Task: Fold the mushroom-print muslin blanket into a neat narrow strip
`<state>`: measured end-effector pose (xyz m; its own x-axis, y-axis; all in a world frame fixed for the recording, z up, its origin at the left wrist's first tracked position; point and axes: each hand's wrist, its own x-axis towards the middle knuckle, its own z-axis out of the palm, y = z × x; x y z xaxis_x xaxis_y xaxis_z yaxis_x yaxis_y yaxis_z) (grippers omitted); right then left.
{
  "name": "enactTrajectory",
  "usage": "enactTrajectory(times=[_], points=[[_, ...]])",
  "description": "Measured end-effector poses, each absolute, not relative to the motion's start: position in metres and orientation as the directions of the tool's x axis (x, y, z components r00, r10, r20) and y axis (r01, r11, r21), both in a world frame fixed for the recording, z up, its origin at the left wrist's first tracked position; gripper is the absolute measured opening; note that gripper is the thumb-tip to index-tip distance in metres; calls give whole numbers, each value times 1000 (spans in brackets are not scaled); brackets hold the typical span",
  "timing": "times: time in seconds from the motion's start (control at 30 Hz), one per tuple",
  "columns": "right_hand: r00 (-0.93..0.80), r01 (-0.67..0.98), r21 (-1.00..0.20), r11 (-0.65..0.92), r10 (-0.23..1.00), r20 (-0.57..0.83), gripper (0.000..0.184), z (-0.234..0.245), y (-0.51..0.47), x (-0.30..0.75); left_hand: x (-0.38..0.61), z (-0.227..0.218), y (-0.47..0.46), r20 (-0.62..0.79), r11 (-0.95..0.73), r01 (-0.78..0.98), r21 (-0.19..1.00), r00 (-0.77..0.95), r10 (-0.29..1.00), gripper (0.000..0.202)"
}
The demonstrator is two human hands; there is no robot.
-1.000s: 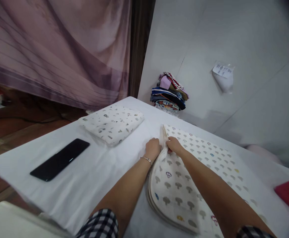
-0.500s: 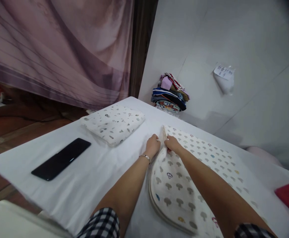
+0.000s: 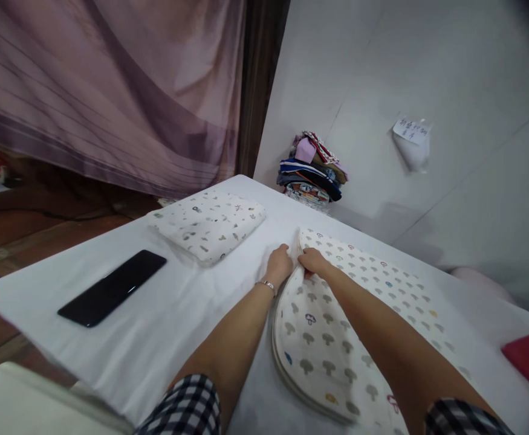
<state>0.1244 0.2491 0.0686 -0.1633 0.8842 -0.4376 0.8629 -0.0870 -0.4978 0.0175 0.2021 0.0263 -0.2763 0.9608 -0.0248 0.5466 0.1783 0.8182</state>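
From where I stand, the right hand [image 3: 314,262] has the layered left edge of the mushroom cloth [image 3: 327,350] pinched in its fingers, while the left hand [image 3: 279,264] sits curled just beside that edge, and I can't tell whether it grips anything. The cloth lies on the right part of the white-covered table [image 3: 182,311], its near left portion bowed in a rounded curve. Over to the left are a black phone [image 3: 113,287] and, beyond it, a folded print [image 3: 214,223].
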Motion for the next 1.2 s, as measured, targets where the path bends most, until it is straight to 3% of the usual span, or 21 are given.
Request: enactTrajectory(times=[0.13,0.3,0.47,0.73,0.97,1.2], points=[[-151,858,-502,-111,879,-452,21,73,246,123,19,28,202,50,134,613,779,-273,961,45],[-168,832,-537,-140,859,-483,18,68,246,122,17,23,210,-66,168,370,914,-273,960,34],[-240,771,-617,-155,827,-509,20,65,247,131,17,21,213,-69,162,330,930,-274,959,27],[-380,625,-746,-229,746,-547,16,69,250,150,17,11,218,-102,169,264,949,-251,963,34],[-298,632,-727,-268,782,-547,13,66,249,145,18,17,216,-126,187,289,939,-216,968,39],[-222,660,-696,-283,811,-541,18,63,251,139,19,24,212,-117,154,340,928,-127,985,63]])
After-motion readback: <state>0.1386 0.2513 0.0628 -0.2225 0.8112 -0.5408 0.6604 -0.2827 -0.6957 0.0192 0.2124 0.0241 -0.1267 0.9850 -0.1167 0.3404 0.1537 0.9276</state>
